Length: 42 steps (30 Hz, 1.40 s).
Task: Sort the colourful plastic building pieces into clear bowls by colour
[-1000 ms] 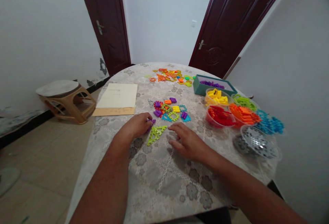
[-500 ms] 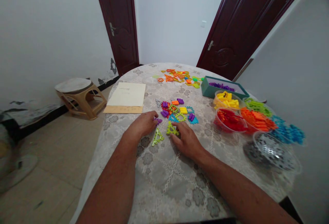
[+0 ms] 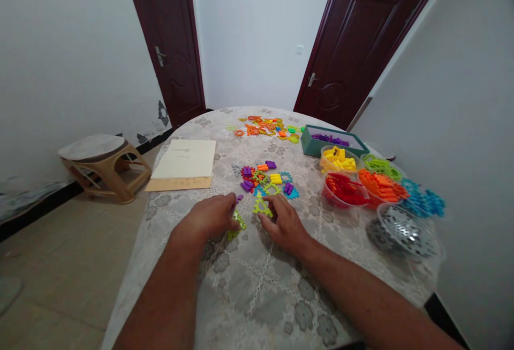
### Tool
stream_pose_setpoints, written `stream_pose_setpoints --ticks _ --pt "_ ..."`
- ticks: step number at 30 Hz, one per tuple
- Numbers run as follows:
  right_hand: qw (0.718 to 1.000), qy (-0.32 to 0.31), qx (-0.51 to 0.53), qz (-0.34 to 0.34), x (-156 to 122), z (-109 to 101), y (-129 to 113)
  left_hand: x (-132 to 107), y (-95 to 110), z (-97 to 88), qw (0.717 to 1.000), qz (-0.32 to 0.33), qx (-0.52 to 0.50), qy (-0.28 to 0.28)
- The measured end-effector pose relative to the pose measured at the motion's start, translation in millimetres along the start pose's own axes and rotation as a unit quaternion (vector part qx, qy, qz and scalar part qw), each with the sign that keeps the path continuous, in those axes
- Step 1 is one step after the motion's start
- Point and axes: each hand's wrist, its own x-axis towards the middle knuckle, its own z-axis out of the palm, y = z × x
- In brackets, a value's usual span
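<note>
My left hand (image 3: 211, 216) is low over the cloth, its fingers bent together at the edge of a light green triangular building piece (image 3: 240, 220), partly covering it. Just beyond those fingertips lies a small purple piece (image 3: 240, 198), partly hidden. My right hand (image 3: 284, 222) pinches another light green triangular piece (image 3: 262, 205) between thumb and fingers, close to the tabletop. Beyond both hands lies a loose cluster of toothed plastic pieces, among them purple connectors (image 3: 247, 185), yellow connectors (image 3: 276, 179) and a blue piece (image 3: 292, 193).
On the right stand a green box (image 3: 311, 146) of purple pieces and clear tubs of yellow (image 3: 338, 159), red (image 3: 344, 188), orange (image 3: 381, 185) and grey (image 3: 403, 230) pieces. Paper sheets (image 3: 187, 160) lie at left. Orange pieces (image 3: 259, 127) are scattered at the far end.
My left hand has shifted from the purple piece to the nearer light green triangle and now covers part of it. My right hand stays on its green piece. The head view has tilted up slightly.
</note>
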Motion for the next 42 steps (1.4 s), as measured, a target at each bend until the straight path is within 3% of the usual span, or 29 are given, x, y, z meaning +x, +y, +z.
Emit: stream_pose_setpoints --ticks 4,12,15,18,22,26,30,33,35,38,42 --pt "1.0 0.008 0.012 0.016 2 -1 5 5 6 10.0 0.999 0.024 0.019 0.025" --pt "0.999 -0.002 0.036 0.02 1 2 5 7 8 12.3 0.997 0.062 -0.024 0.038" --pt "0.997 0.015 0.073 0.024 0 1 4 13 10 14.7 0.987 0.098 -0.094 0.08" --pt "0.995 0.01 0.102 0.013 -1 2 2 20 14 16.2 0.961 0.1 -0.217 0.14" --pt "0.995 0.006 0.098 0.01 -2 2 -2 26 22 16.7 0.91 0.112 -0.378 0.127" --pt "0.995 -0.004 0.099 0.023 -2 3 -3 26 26 17.6 0.908 0.123 -0.38 0.129" --pt "0.997 -0.006 0.08 -0.02 -1 2 4 27 24 20.6 0.913 0.091 -0.373 0.137" --pt "0.996 0.048 0.004 -0.072 7 -2 18 29 22 20.6 0.869 0.043 -0.475 0.131" --pt "0.992 0.056 -0.086 -0.079 14 -6 27 30 21 18.1 0.832 0.014 -0.532 0.158" --pt "0.979 -0.011 -0.203 -0.031 23 -9 36 31 22 12.8 0.776 -0.006 -0.598 0.197" --pt "0.956 -0.072 -0.284 0.017 25 -7 36 33 23 8.3 0.701 -0.006 -0.685 0.2"
